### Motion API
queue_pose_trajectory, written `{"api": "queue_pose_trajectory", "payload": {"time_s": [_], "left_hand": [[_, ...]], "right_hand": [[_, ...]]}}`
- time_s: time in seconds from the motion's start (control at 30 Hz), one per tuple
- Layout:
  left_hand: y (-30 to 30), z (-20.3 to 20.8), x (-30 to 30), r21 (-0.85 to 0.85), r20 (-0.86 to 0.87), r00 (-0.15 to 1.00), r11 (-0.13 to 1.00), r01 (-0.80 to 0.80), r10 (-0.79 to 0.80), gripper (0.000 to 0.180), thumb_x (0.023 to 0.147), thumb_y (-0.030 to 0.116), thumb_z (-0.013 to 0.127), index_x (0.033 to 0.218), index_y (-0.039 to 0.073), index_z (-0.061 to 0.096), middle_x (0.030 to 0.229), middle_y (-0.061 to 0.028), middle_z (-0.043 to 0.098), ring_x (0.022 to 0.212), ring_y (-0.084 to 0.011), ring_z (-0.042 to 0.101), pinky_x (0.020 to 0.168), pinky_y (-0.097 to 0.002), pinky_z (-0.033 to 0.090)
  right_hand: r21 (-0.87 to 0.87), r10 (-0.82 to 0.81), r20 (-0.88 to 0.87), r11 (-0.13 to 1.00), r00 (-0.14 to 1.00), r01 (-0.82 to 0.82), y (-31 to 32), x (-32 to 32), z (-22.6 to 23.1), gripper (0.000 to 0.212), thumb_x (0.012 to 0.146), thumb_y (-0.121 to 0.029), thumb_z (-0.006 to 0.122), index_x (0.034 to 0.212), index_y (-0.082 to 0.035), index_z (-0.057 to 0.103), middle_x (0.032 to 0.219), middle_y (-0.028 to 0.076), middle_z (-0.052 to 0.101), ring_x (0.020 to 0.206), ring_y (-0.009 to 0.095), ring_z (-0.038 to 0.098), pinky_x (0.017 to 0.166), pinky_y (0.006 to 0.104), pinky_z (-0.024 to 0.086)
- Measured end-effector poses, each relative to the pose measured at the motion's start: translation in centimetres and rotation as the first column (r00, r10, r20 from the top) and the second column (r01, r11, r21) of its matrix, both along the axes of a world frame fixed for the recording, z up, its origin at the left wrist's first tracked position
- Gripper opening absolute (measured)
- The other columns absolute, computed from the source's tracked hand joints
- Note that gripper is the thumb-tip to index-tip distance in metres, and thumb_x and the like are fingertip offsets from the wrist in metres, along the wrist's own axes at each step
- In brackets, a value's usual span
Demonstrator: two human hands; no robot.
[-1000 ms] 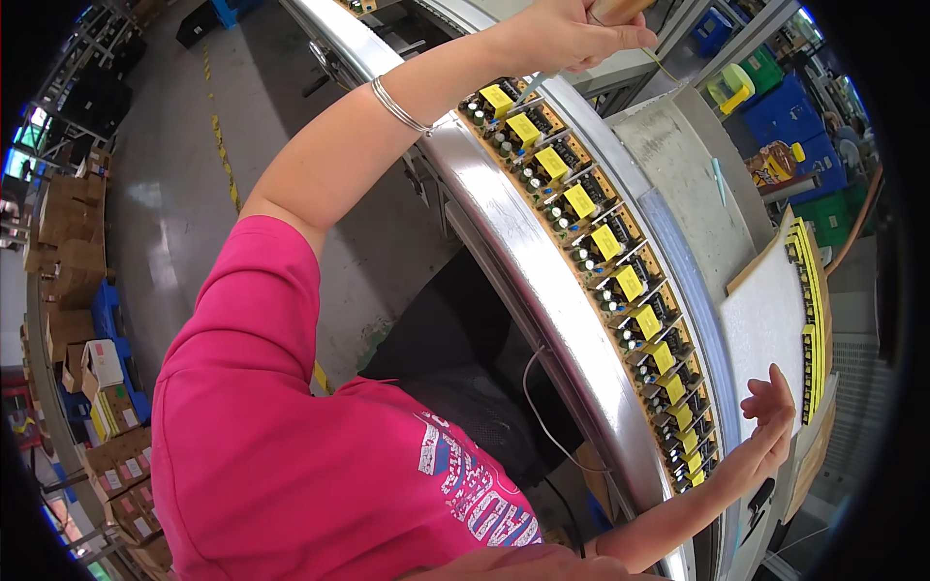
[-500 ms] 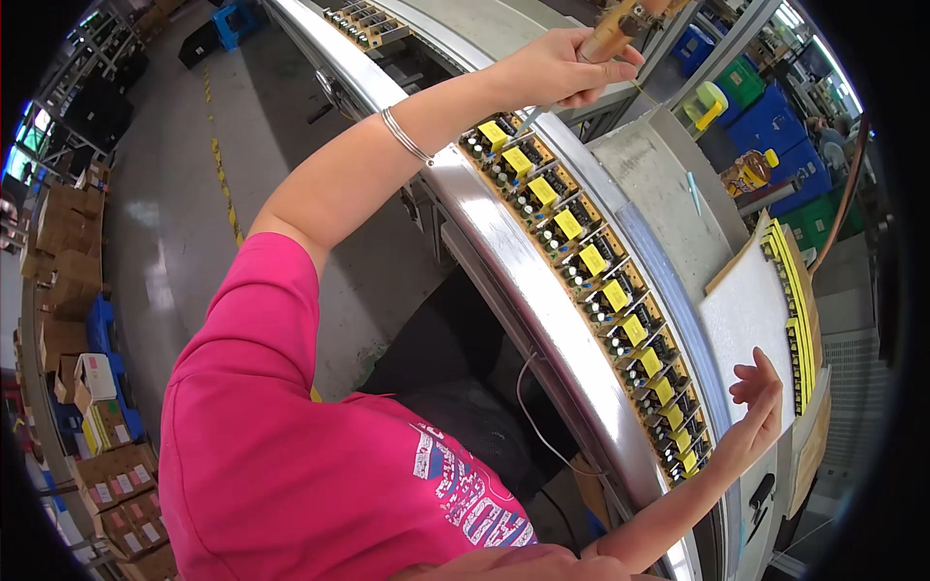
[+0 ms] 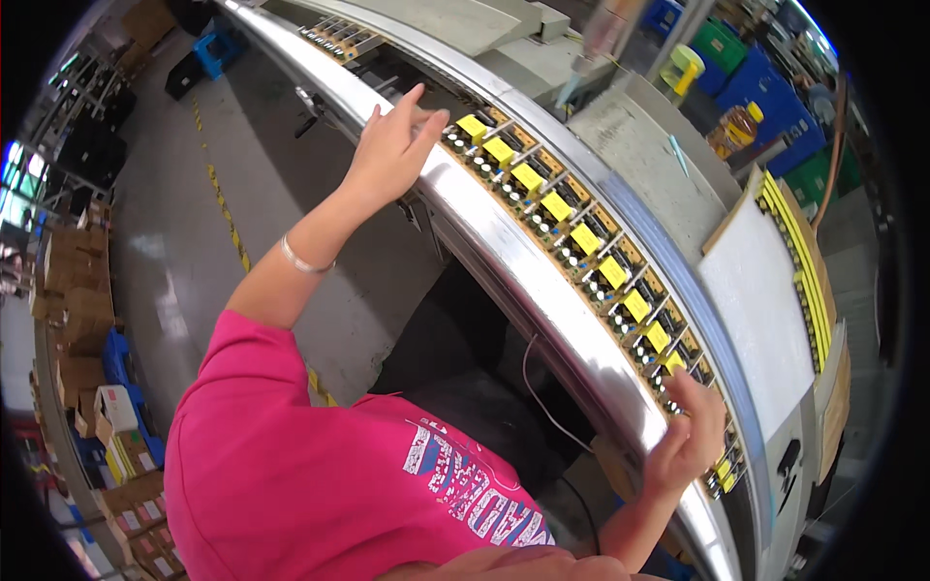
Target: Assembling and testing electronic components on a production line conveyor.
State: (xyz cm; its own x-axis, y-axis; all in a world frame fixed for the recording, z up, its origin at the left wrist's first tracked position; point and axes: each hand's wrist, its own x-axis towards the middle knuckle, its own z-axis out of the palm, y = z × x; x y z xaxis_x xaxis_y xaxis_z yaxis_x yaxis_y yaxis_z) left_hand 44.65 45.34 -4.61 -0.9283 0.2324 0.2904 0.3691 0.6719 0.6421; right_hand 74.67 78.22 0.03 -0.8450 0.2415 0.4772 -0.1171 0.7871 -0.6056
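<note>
A long row of joined circuit boards [image 3: 585, 239] with yellow block-shaped parts and small capacitors lies along the curved-looking metal rail [image 3: 523, 281]. At its far end, my left hand [image 3: 392, 145] is open, thumb and fingers apart, with nothing in it. My right hand [image 3: 690, 431] hovers over or touches the near end of the row; which, I cannot tell. Its fingers are bent but apart, hiding some of the boards, and nothing shows in them. A blurred tool [image 3: 605, 29] with a pale tip hangs beyond the far end, away from both hands.
Right of the rail lies a white foam sheet [image 3: 756, 300] with strips of yellow parts [image 3: 799, 271] along its edge. A grey metal tray [image 3: 630, 145] holds a light-blue stick [image 3: 678, 155]. Another board panel [image 3: 334, 39] sits farther up the line. Blue bins [image 3: 760, 97] stand behind.
My left hand has let go of the tool and come down left to the far end of the boards. The right hand has moved from the foam sheet to their near end.
</note>
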Motion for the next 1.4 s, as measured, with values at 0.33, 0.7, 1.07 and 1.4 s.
{"api": "queue_pose_trajectory", "payload": {"time_s": [0.33,0.7,1.07,1.4], "left_hand": [[-1.4,0.8,1.9,-0.065,0.059,0.996,0.996,0.068,-0.064,0.049,0.108,0.026,0.047,0.148,-0.003,0.045,0.145,-0.0181,0.053,0.13,-0.0331,0.055,0.106,-0.0364,0.043],[-3.6,-0.2,-1.9,-0.002,0.103,0.903,0.908,0.419,-0.416,0.045,0.11,0.027,0.042,0.142,-0.003,0.053,0.155,-0.0158,0.046,0.137,-0.0322,0.051,0.111,-0.0377,0.041],[-4.2,-2.3,-5.6,-0.083,0.042,0.726,0.722,0.687,-0.686,0.056,0.11,0.04,0.032,0.134,-0.002,0.062,0.155,-0.0175,0.046,0.137,-0.0343,0.052,0.115,-0.0443,0.036],[-1.2,-2.0,-4.7,-0.006,0.111,0.557,0.56,0.829,-0.823,0.052,0.108,0.029,0.044,0.149,-0.003,0.045,0.155,-0.0188,0.046,0.137,-0.0364,0.052,0.113,-0.0417,0.039]], "right_hand": [[0.218,0.191,-0.014,0.959,0.981,-0.183,-6.5,-3.4,-1.2,0.032,0.091,-0.031,0.073,0.112,-0.007,0.074,0.098,0.003,0.07,0.077,0.02,0.062,0.072,0.0314,0.048],[0.301,-0.068,0.042,0.952,0.997,0.052,-7.8,-7.2,-1.8,0.033,0.097,-0.029,0.063,0.113,-0.003,0.075,0.103,0.01,0.073,0.086,0.023,0.063,0.08,0.032,0.049],[0.227,-0.728,0.592,0.561,0.345,0.796,-10.1,5.6,-12.0,0.038,0.108,-0.026,0.046,0.092,-0.002,0.069,0.079,0.006,0.062,0.072,0.015,0.052,0.071,0.0269,0.044],[-0.621,0.048,0.452,0.734,0.89,0.276,-22.6,-1.5,-13.2,0.015,0.093,-0.008,0.057,0.081,-0.005,0.065,0.075,0.002,0.064,0.061,0.014,0.051,0.056,0.028,0.04]]}}
